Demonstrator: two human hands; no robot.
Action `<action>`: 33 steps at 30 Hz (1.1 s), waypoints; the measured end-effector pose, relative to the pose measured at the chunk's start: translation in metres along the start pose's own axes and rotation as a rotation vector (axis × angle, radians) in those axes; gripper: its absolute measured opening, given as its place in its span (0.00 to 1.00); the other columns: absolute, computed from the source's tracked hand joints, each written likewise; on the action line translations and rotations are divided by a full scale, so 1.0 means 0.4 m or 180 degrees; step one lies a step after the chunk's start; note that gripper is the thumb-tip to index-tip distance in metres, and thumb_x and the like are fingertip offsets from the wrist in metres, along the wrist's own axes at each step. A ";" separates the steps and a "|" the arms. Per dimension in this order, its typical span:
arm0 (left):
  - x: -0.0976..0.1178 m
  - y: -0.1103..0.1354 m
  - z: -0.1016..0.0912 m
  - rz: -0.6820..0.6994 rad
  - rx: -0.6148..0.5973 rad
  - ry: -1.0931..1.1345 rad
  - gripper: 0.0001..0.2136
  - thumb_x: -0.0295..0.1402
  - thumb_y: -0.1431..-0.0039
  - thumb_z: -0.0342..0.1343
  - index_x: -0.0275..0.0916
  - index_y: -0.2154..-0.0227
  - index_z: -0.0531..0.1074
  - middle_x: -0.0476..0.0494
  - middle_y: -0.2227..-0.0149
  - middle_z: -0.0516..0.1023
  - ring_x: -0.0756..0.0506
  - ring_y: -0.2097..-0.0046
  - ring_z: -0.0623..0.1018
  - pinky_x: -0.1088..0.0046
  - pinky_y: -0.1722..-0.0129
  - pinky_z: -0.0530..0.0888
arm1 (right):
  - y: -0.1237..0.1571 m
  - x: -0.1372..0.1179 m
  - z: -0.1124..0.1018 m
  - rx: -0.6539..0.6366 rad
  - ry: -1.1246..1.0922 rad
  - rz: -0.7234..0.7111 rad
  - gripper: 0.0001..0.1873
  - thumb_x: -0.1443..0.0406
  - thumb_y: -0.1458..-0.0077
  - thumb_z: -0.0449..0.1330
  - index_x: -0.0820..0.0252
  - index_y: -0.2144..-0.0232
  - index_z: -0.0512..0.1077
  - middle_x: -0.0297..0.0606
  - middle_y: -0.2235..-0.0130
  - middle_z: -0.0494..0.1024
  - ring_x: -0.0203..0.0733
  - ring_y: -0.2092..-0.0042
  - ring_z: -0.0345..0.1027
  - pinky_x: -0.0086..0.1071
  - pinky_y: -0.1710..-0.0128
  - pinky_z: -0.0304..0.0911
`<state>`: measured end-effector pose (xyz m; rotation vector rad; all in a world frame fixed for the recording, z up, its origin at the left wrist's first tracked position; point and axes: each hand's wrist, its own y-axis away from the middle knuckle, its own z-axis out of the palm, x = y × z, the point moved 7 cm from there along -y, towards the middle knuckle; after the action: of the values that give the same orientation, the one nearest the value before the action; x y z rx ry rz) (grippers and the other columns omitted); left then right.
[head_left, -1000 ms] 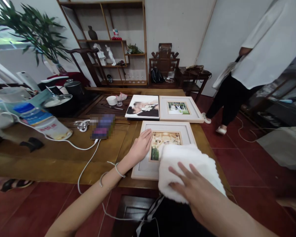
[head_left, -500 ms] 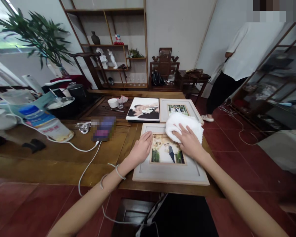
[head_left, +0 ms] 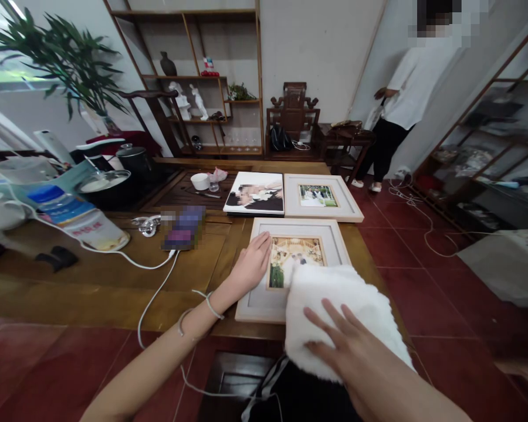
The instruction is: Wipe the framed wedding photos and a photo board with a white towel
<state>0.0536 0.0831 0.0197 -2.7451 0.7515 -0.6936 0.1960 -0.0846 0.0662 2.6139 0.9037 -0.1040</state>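
A light wooden picture frame (head_left: 257,302) with a wedding photo lies flat at the table's near edge. My left hand (head_left: 253,261) rests on its left side, fingers stretched out and close together. A fluffy white cloth (head_left: 361,293) covers the frame's lower right part and reaches past the table's near edge. My right hand (head_left: 341,334) is on the cloth with fingers spread over it, keeping hold of it; its underside is hidden. Behind lie a second framed photo (head_left: 352,199) and a white-topped photo panel (head_left: 264,181).
On the left of the wooden table (head_left: 202,269) are a phone (head_left: 185,228) on a white cable, a bottle with a blue cap (head_left: 83,220) and a pot (head_left: 134,161). A small white bowl (head_left: 199,181) stands farther back. A person (head_left: 413,88) stands beyond, at right.
My right hand has pulled the white cloth down and toward me, from the frame's upper right to its lower right corner. My left hand stays put. The person behind has moved farther away.
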 end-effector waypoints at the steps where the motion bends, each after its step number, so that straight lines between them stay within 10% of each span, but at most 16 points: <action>1: 0.001 0.000 0.000 0.0008 0.0008 -0.0013 0.18 0.31 0.33 0.40 0.33 0.43 0.63 0.34 0.38 0.63 0.41 0.36 0.61 0.56 0.39 0.64 | 0.006 -0.014 0.001 -0.0058 -0.0026 -0.0068 0.44 0.79 0.67 0.54 0.53 0.44 0.68 0.43 0.34 0.51 0.72 0.36 0.40 0.67 0.42 0.47; 7: 0.002 0.000 0.001 0.0067 -0.0032 -0.0027 0.19 0.31 0.32 0.39 0.34 0.42 0.62 0.34 0.38 0.62 0.41 0.35 0.60 0.56 0.40 0.64 | -0.069 0.092 -0.042 0.0757 0.0247 0.0058 0.44 0.82 0.65 0.48 0.55 0.43 0.65 0.37 0.34 0.53 0.56 0.33 0.38 0.56 0.37 0.45; 12: -0.003 0.001 0.004 0.0064 -0.0042 0.0008 0.19 0.32 0.32 0.39 0.34 0.42 0.61 0.33 0.38 0.62 0.41 0.35 0.60 0.54 0.41 0.65 | -0.162 0.280 -0.146 0.1671 0.0980 0.0579 0.42 0.85 0.60 0.45 0.60 0.42 0.64 0.43 0.33 0.52 0.59 0.33 0.38 0.60 0.39 0.47; 16: -0.006 0.000 0.002 0.0039 -0.0010 0.0074 0.19 0.32 0.32 0.39 0.34 0.42 0.62 0.33 0.38 0.63 0.40 0.36 0.61 0.54 0.41 0.65 | -0.225 0.331 -0.185 0.1615 0.1347 0.0720 0.42 0.85 0.58 0.43 0.57 0.42 0.64 0.38 0.34 0.53 0.65 0.34 0.36 0.68 0.43 0.46; 33: 0.005 -0.002 -0.006 0.0073 -0.0023 0.0087 0.19 0.32 0.32 0.40 0.33 0.43 0.63 0.34 0.38 0.63 0.41 0.35 0.60 0.55 0.39 0.64 | -0.005 0.017 0.018 0.0314 0.0252 0.0078 0.38 0.78 0.62 0.55 0.49 0.46 0.70 0.37 0.34 0.54 0.77 0.37 0.43 0.74 0.47 0.48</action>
<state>0.0543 0.0825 0.0227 -2.7342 0.7915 -0.7265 0.2006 -0.0818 0.0575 2.7368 0.9146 -0.0397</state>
